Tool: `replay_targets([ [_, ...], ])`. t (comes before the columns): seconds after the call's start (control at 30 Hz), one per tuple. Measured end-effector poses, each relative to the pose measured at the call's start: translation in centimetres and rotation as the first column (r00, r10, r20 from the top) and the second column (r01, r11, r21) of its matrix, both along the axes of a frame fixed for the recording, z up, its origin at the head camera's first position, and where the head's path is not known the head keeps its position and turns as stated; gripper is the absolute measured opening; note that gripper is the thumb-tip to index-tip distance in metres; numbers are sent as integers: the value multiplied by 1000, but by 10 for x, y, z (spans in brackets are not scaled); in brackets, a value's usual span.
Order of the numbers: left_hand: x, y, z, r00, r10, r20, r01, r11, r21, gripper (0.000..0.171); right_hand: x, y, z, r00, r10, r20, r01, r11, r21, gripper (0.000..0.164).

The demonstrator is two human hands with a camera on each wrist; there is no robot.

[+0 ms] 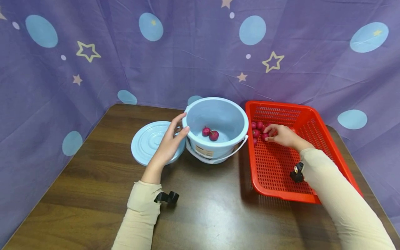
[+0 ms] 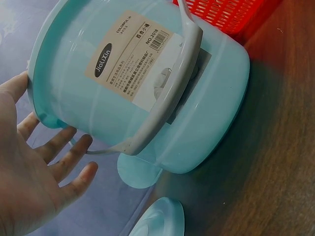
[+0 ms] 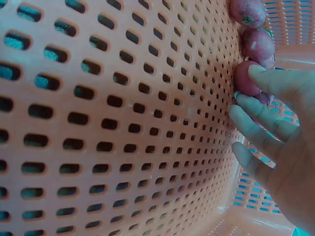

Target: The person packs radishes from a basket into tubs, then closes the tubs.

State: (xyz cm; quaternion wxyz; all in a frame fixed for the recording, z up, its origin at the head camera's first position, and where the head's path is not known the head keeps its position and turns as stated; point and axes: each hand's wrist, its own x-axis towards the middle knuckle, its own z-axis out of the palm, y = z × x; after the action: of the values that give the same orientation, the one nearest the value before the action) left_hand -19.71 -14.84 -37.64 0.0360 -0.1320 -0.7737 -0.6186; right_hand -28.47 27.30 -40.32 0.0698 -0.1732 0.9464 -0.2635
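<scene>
In the head view, the bucket [image 1: 215,113] is touched at its nine o'clock edge by the left hand [image 1: 168,142], its fingers spread — nothing is gripped. A radish [image 1: 265,136] is pinched between thumb and fingertip of the right hand [image 1: 282,135] inside the basket [image 1: 272,166], set at the bucket's three o'clock; other radishes [image 1: 256,133] are bunched beside it, at the basket's ten o'clock. Two radishes [image 1: 214,135] are contained in the bucket — the lid [image 1: 150,142] is laid at its eight o'clock.
</scene>
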Motion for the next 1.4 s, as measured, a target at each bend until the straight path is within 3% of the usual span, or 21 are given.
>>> replay_targets([
  [0.7,1,-1,1,1000,-5,8,5,1000,-11,52,5,1,28,1000,-4,12,3,1000,16,24],
  [1.4,0,-1,1,1000,-2,10,2,1000,-10,53,26,-16,73,993,70,-90,-69,997,14,22],
])
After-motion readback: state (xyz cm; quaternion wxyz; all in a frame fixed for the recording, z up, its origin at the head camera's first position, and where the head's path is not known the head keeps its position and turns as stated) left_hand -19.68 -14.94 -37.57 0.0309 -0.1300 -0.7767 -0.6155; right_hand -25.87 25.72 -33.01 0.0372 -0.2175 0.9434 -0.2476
